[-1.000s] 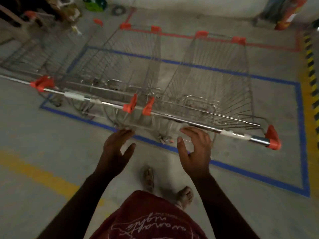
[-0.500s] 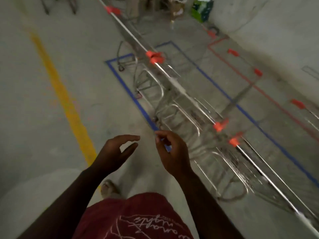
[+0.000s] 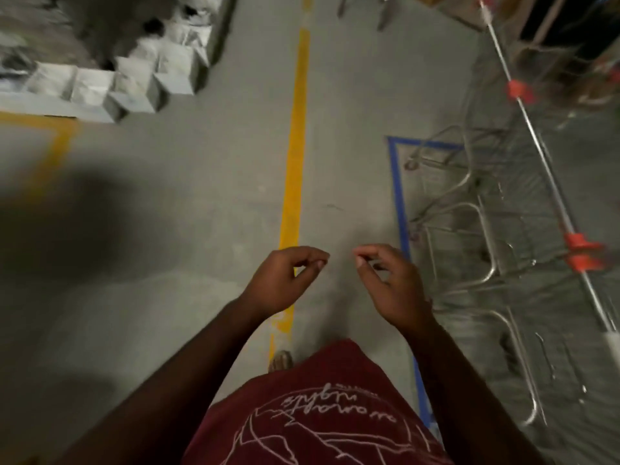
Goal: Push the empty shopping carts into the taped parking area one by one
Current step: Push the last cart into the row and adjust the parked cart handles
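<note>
Empty wire shopping carts with steel handlebars and red end caps stand in a row along the right, inside a blue tape outline on the concrete floor. My left hand and my right hand hover over bare floor left of the carts. Both have loosely curled fingers, hold nothing and touch no cart. The right hand is a short way left of the blue tape edge.
A yellow floor line runs away from me between my hands. A stack of pale boxes sits at the far left behind a yellow corner marking. Cart legs show at the top.
My view has swung left, so the carts now sit at the right edge. Both hands came off the cart handle and their fingers curled in.
</note>
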